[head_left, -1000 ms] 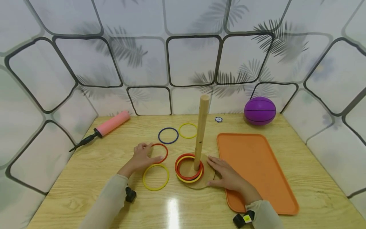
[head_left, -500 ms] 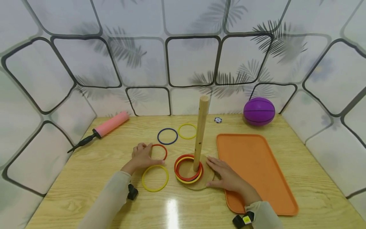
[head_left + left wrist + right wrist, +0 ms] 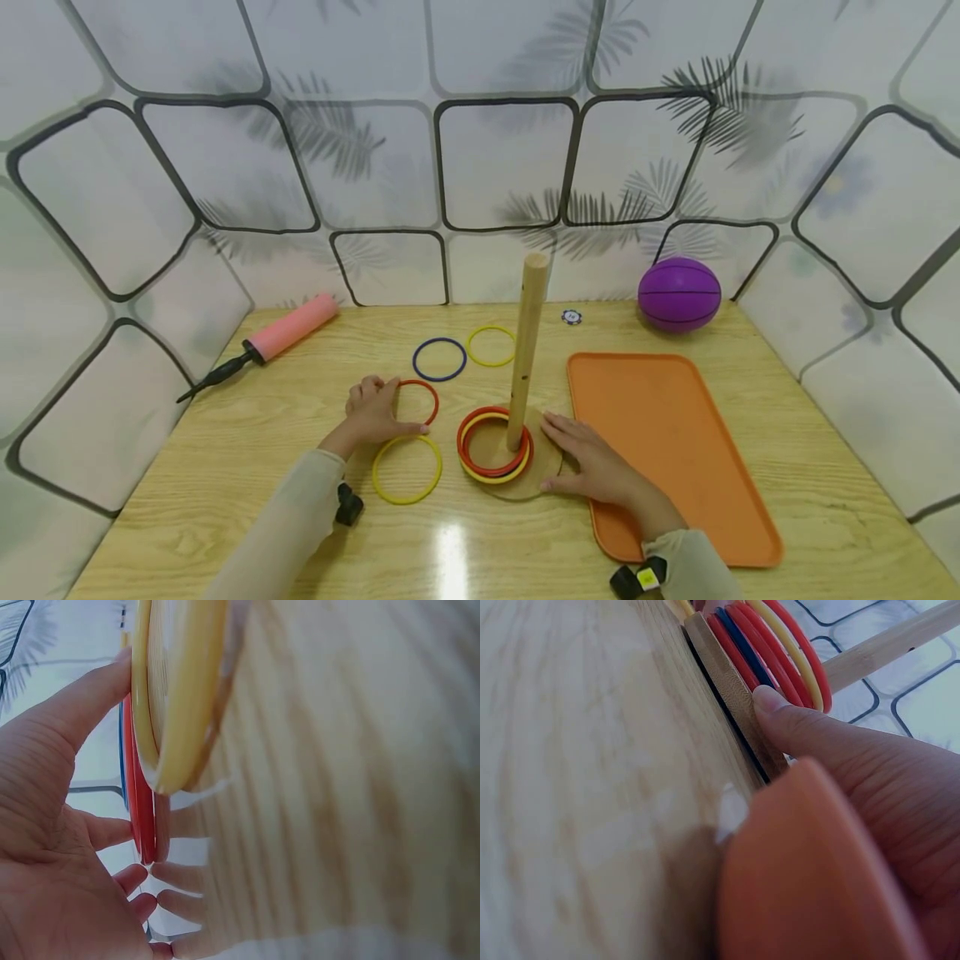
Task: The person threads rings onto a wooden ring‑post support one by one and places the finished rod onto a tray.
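In the head view, my left hand (image 3: 372, 411) spans the left side of a red ring (image 3: 435, 407) lying on the table, forefinger at its far edge and thumb at its near edge. A yellow ring (image 3: 408, 502) lies just in front of that thumb. My right hand (image 3: 596, 463) rests at the right edge of a round wooden base (image 3: 551, 471), fingers fairly straight and thumb apart. From this base rises a wooden peg (image 3: 527, 350). Several stacked rings (image 3: 462, 457), red, yellow and blue, surround the peg; the right wrist view shows the stack (image 3: 787, 664) side-on.
Behind lie a blue ring (image 3: 439, 359) and another yellow ring (image 3: 491, 346). An orange tray (image 3: 667, 433) sits at the right, partly under my right forearm. Near the back wall are a purple ball (image 3: 678, 294), a small chip (image 3: 572, 317) and a pink hand pump (image 3: 292, 329).
My left thumb has shifted slightly against the near edge of the red ring. The right hand and the stacked rings stay in place; the whole head view drifts a little.
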Demonstrator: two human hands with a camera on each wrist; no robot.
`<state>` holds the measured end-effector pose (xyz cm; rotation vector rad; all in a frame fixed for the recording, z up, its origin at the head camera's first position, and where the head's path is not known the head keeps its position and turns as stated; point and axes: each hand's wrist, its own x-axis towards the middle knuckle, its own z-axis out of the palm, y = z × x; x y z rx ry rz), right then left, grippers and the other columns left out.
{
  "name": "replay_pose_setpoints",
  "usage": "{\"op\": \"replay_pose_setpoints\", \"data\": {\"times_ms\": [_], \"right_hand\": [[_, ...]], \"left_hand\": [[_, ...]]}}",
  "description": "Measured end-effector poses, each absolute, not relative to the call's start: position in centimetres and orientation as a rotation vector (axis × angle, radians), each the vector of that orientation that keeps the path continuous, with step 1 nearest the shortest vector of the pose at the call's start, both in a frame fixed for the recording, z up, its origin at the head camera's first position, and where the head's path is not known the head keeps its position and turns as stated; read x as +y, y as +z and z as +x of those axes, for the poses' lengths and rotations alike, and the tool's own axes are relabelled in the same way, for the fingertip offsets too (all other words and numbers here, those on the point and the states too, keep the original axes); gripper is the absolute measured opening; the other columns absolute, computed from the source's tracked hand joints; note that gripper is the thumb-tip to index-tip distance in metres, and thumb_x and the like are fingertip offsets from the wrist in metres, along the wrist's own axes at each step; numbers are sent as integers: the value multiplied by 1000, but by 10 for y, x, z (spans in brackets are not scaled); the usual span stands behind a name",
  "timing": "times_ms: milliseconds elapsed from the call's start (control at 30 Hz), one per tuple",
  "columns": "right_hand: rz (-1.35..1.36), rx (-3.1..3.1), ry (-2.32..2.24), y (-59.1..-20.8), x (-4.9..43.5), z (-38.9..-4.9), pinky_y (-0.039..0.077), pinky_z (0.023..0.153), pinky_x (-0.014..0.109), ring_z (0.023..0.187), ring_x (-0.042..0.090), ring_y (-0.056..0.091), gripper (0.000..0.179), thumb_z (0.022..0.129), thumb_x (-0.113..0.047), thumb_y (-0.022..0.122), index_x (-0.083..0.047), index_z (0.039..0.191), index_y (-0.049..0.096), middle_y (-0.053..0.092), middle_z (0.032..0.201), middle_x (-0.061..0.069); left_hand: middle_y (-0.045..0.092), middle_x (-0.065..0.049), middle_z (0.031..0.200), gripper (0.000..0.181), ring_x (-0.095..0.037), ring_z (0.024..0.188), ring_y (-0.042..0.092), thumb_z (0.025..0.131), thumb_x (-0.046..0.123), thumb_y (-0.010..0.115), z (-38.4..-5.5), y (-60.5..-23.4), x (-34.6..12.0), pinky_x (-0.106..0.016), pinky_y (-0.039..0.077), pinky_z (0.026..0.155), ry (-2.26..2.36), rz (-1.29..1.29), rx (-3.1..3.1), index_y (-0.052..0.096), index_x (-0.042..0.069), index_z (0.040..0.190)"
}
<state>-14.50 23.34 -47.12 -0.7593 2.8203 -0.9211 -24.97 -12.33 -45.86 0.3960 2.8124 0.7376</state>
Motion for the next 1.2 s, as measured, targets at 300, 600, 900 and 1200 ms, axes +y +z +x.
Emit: {"op": "replay_pose_setpoints", "data": {"times_ms": [300,600,900,1200], "right_hand": [[-755,2814,-921,-472,234,-145,14,108,58,138,40,24,88,80,-50,69,0,144,36,28,151,18],[-749,2809,-926,-470,233,-144,14,108,58,138,40,24,87,80,-49,70,0,144,36,28,151,17],[-757,2818,-918,-470,233,-144,15,108,58,137,39,24,87,80,-47,71,0,144,36,29,151,18],[-755,2824,-914,-470,233,-144,15,108,58,137,39,25,87,80,-47,71,1,144,37,30,150,18]], "left_hand": [[27,-24,130,99,-42,112,21,69,52,80,-248,-457,-122,-55,21,91,733,390,2820,37,0,141],[30,-23,126,95,-40,110,23,66,49,82,-249,-459,-121,-53,23,90,793,356,2832,41,0,136],[33,-24,123,91,-39,106,26,63,46,86,-250,-460,-117,-50,27,88,802,304,2864,45,-3,128],[36,-28,124,93,-42,110,29,62,44,86,-250,-459,-117,-52,28,92,786,305,2886,43,-9,126]]}}
